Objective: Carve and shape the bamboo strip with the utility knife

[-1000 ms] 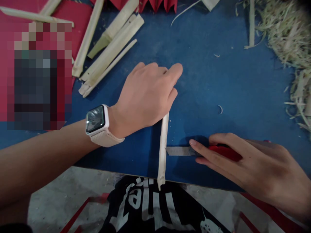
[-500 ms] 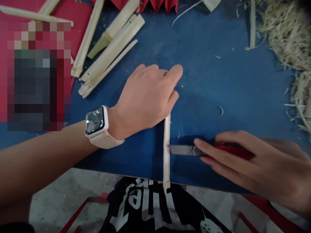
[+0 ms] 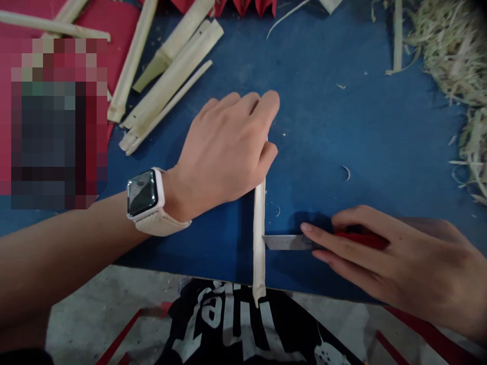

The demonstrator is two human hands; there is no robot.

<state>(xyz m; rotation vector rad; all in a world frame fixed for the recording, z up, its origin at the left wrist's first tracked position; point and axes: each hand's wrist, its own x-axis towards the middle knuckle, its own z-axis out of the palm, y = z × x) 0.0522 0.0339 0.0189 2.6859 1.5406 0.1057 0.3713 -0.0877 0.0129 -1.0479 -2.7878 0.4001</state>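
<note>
My left hand (image 3: 230, 144), with a watch (image 3: 143, 195) on its wrist, is closed around the upper part of a narrow pale bamboo strip (image 3: 259, 238). The strip's lower end juts past the near edge of the blue table (image 3: 312, 126). My right hand (image 3: 388, 258) grips a red-handled utility knife (image 3: 357, 240). Its bare blade (image 3: 285, 243) points left, with the tip at the strip's right side. Whether the blade bites into the bamboo I cannot tell. The strip's upper end is mostly hidden under my left hand.
Several split bamboo pieces (image 3: 175, 76) lie at the upper left, some over a red sheet (image 3: 122, 25). A heap of thin shavings (image 3: 449, 61) covers the right edge, beside another strip (image 3: 397, 38). Small curled shavings (image 3: 346, 173) dot the table. A blurred-out patch (image 3: 49, 132) hides the left side.
The left hand has turned slightly around the strip, and more of the strip's broad face shows. The knife has shifted a little toward me, its blade still beside the strip.
</note>
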